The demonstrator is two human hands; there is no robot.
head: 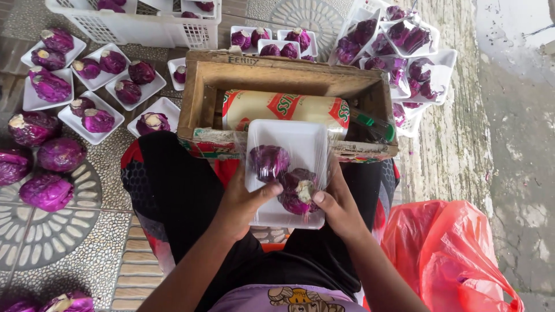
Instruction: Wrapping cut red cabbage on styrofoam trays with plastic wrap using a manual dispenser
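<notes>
A white foam tray (pixel 289 138) with two small purple cabbages (pixel 284 176) rests over my lap, covered by clear cling film. My left hand (pixel 241 203) grips the tray's left edge, thumb pressing on the film. My right hand (pixel 336 203) holds the right edge, thumb beside the lower cabbage. The film stretches from a big roll of cling film (pixel 286 108) lying in a wooden crate (pixel 231 75) just beyond the tray.
Loose purple cabbages (pixel 47 190) lie on the patterned floor at left. White trays holding cabbages (pixel 92 75) spread behind them. A white plastic basket (pixel 139 26) stands at the top. More filled trays (pixel 404 46) pile at top right. A red plastic bag (pixel 451 254) sits at lower right.
</notes>
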